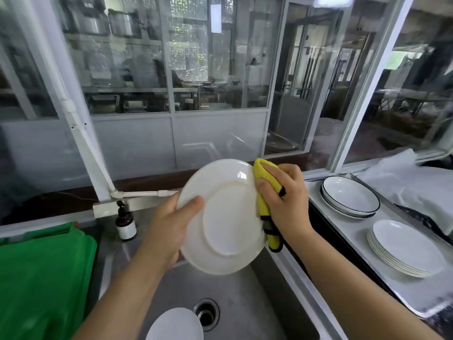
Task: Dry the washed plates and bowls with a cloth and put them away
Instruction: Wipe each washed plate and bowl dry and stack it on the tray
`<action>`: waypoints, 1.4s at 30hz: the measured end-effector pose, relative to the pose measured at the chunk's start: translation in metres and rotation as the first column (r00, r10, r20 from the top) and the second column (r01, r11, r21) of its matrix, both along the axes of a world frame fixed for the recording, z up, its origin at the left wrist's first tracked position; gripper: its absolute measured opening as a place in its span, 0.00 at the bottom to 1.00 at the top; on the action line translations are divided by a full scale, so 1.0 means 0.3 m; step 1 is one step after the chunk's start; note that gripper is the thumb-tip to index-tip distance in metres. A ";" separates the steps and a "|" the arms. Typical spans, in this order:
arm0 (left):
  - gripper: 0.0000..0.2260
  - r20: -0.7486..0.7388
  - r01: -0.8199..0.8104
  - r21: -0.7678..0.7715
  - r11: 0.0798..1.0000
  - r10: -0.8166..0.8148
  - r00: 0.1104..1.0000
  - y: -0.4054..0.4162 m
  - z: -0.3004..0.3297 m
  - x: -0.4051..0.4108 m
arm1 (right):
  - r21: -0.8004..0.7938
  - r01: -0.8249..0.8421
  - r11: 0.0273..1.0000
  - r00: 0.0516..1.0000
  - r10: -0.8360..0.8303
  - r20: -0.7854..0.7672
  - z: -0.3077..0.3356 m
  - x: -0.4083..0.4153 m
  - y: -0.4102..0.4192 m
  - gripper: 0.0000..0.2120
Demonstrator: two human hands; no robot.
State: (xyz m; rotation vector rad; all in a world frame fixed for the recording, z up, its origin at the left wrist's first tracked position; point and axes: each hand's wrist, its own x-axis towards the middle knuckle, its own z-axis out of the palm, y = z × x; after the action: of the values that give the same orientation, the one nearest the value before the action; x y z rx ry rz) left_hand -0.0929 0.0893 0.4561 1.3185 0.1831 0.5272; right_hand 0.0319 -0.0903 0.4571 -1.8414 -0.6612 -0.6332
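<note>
Head view, looking down over a steel sink (pixel 245 290): the left hand (pixel 169 231) holds a white plate (pixel 220 217) above the basin, tilted so its underside and foot ring face the camera. The thumb lies across the plate's left rim, and the other fingers are hidden behind it. The right hand (pixel 284 204) grips a folded yellow cloth (pixel 266 192) with dark trim, its fingers curled round the cloth and pressing it against the plate's right edge.

In the basin, near the drain (pixel 206 314), the top of another white dish (pixel 175 325) shows at the bottom of the frame. To the right, on a pale surface (pixel 348 231) beside the sink, stands a stack of white plates (pixel 404 249); behind it, further from the camera, sit dark-rimmed white bowls (pixel 349 197), nested together. A brown pump bottle (pixel 125 223) with a white label stands at the sink's back left corner, close to a white pipe (pixel 147 193). A green plastic item (pixel 44 278) fills the lower left. Glass partitions run behind the sink.
</note>
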 end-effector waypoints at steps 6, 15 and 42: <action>0.09 -0.137 0.182 0.214 0.960 -0.155 0.978 -0.283 -0.030 0.200 | -0.066 -0.008 0.998 0.994 0.015 0.111 0.029 0.120 -0.202 0.14; 0.12 -0.294 0.363 0.295 0.884 -0.277 0.915 -0.887 -0.121 0.662 | -0.011 0.150 0.989 0.982 -0.150 -0.116 -0.130 0.535 -0.893 0.12; 0.28 -0.022 -0.116 0.971 -0.207 -0.565 0.825 -1.758 -0.627 1.269 | -0.010 0.701 0.713 0.594 -0.592 -0.545 -0.618 0.627 -1.973 0.13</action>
State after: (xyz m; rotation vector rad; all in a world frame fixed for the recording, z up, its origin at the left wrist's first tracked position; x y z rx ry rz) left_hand 0.2878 -0.4380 0.2679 2.6886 -1.2728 0.6003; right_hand 0.2199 -0.6821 0.2716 -1.9160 0.4792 -0.5950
